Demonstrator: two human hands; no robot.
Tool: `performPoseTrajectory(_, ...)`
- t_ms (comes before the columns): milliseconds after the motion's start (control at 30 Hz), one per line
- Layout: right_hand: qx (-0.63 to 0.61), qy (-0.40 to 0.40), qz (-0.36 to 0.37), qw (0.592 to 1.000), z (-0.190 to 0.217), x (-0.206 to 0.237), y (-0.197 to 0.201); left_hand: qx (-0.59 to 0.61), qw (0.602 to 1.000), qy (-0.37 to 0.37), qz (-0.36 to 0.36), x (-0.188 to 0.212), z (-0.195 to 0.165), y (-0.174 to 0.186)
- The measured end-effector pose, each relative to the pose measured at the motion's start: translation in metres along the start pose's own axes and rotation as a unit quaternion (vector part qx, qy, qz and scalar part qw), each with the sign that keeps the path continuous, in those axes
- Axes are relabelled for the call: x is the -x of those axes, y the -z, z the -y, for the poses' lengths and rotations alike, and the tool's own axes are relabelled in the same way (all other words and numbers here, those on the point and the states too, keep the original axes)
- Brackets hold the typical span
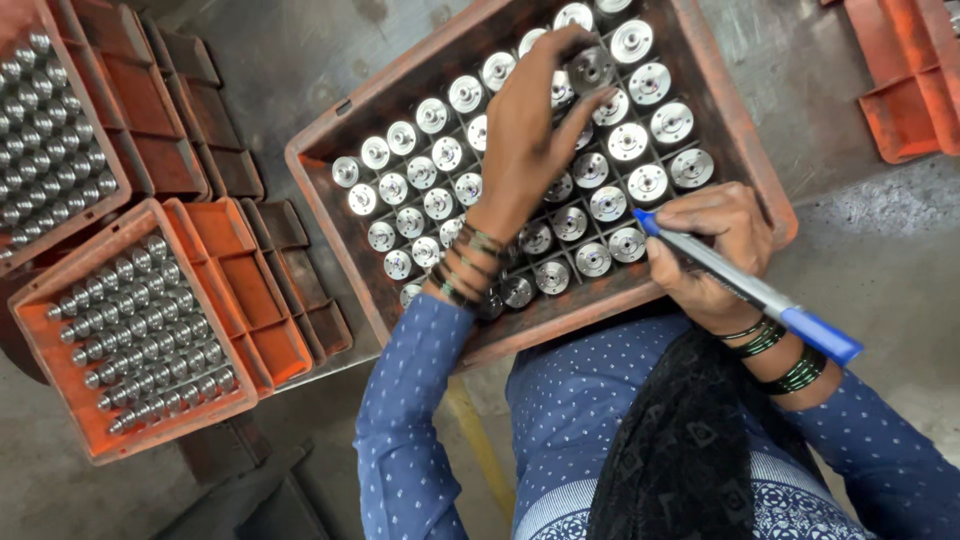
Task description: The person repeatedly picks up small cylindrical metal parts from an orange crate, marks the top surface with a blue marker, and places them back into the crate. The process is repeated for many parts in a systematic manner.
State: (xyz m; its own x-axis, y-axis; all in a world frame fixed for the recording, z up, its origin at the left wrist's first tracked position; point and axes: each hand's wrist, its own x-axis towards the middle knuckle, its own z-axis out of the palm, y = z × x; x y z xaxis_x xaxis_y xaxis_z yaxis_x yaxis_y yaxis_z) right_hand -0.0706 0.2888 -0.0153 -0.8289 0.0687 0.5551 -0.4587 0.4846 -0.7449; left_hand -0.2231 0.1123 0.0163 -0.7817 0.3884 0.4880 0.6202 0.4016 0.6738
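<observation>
An orange plastic crate (pixel 742 150) with a divider grid holds several round shiny metal parts, one per cell. My left hand (pixel 530 130) reaches over the crate and pinches one round metal part (pixel 590 68) between fingers and thumb, above the upper rows. My right hand (pixel 712 245) rests on the crate's near rim and grips a blue and silver marker pen (pixel 745 287), its blue tip pointing toward the parts. Both wrists wear bangles, and the sleeves are blue with white dots.
At left sit two more orange crates (pixel 60 330) (pixel 112 200) packed with several small shiny metal cylinders, beside stacked empty orange trays (pixel 250 290). Another orange tray (pixel 905 100) lies at the top right. The floor is grey concrete with a yellow line (pixel 480 440).
</observation>
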Motion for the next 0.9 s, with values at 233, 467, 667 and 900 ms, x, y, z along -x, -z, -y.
performPoseTrajectory(233,-0.001,-0.001,-0.020,1.000,0.004,-0.005,-0.001,-0.056,0.994,-0.055,0.079,-0.022,0.029,-0.003)
performPoseTrajectory(467,0.015,0.011,-0.025,1.000,0.006,-0.008,-0.004,-0.072,0.994,-0.009,0.078,-0.026,0.032,0.008)
performPoseTrajectory(667,0.010,0.018,-0.016,1.000,0.005,-0.009,-0.003,-0.200,0.966,-0.092,0.135,-0.020,0.032,0.021)
performPoseTrajectory(900,0.018,0.009,-0.014,1.000,0.005,-0.006,-0.003,-0.273,0.940,-0.102,0.176,0.006,0.054,0.006)
